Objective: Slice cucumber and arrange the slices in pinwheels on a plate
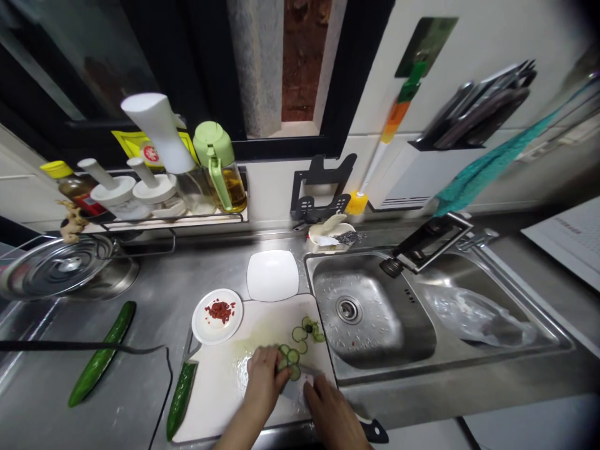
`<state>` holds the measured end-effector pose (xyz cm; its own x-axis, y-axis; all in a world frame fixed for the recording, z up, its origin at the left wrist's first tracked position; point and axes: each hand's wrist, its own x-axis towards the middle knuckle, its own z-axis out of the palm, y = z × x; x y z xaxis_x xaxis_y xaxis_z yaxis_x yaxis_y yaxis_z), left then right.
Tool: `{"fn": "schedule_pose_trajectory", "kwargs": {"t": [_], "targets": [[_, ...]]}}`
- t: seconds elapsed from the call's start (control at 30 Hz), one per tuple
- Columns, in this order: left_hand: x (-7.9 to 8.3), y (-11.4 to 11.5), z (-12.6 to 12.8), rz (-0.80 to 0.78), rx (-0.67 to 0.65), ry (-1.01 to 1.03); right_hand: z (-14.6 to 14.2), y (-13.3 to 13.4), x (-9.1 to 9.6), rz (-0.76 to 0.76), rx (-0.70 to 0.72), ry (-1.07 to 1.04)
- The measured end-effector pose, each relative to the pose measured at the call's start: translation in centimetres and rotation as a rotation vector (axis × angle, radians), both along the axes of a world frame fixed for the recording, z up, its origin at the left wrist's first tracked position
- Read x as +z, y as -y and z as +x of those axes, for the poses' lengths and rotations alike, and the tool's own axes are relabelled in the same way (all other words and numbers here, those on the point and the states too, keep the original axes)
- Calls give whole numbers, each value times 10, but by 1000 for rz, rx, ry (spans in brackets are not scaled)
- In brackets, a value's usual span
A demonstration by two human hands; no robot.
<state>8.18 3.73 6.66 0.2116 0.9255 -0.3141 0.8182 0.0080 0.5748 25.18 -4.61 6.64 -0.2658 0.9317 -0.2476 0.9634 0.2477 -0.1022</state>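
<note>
On the white cutting board (220, 394), my left hand (265, 374) has its fingers bent together at a few cucumber slices (293, 356). My right hand (330, 409) is curled over a kitchen knife, whose black handle (374, 431) sticks out to the right past the hand. Part of the blade shows pale between my hands; the rest is covered. More thin cucumber slices (313, 328) lie toward the board's upper right. A cut cucumber piece (181, 400) rests along the board's left edge. The white plate (202, 328) at its upper left holds small red bits (220, 310).
Behind the board sits a square white dish (272, 275). A double steel sink (375, 369) is on the right, with a plastic bag (478, 315) in its far basin. Left are a whole cucumber (103, 353), a black cable (166, 381) and a lidded pot (70, 269).
</note>
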Motion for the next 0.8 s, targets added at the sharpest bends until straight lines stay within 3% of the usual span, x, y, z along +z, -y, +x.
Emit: {"fn": "schedule_pose_trajectory", "kwargs": {"t": [0.13,0.27,0.43,0.6,0.8], "targets": [[-4,-9,2,-28,1,-27,4,14,-20,8,-23,-4],[3,-5,8,6,-32,15,7,20,-26,41,-27,-6],[12,-1,10,78,-89,48,5,10,-10,32,-11,28],[2,-11,11,29,-72,-18,7,5,10,-9,-30,-19],[-7,-15,6,39,-30,-59,17,26,17,-32,-79,-88]]}}
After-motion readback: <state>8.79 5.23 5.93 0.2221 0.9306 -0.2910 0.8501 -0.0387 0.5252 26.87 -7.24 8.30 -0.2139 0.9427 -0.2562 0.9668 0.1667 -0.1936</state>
